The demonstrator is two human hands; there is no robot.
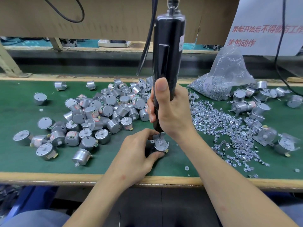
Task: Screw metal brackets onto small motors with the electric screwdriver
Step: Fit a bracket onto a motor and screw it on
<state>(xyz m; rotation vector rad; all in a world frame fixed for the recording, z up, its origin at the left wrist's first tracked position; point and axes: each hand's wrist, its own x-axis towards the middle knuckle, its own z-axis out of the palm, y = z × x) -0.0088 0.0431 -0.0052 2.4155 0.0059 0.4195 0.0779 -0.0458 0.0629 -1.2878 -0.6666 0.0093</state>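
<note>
One black cylindrical electric screwdriver (pixel 168 54). Under it, one bracketed silver motor (pixel 159 144); left, dozens of round silver motors (pixel 105 108); right, ten-odd more bracketed motors (pixel 244 106), one clear plastic screw bag (pixel 226 74), hundreds of loose silver screws (pixel 221 126).

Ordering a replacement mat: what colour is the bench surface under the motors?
Dark green, with a tan wooden edge; the bench surface shows clearly in the head view.
</note>
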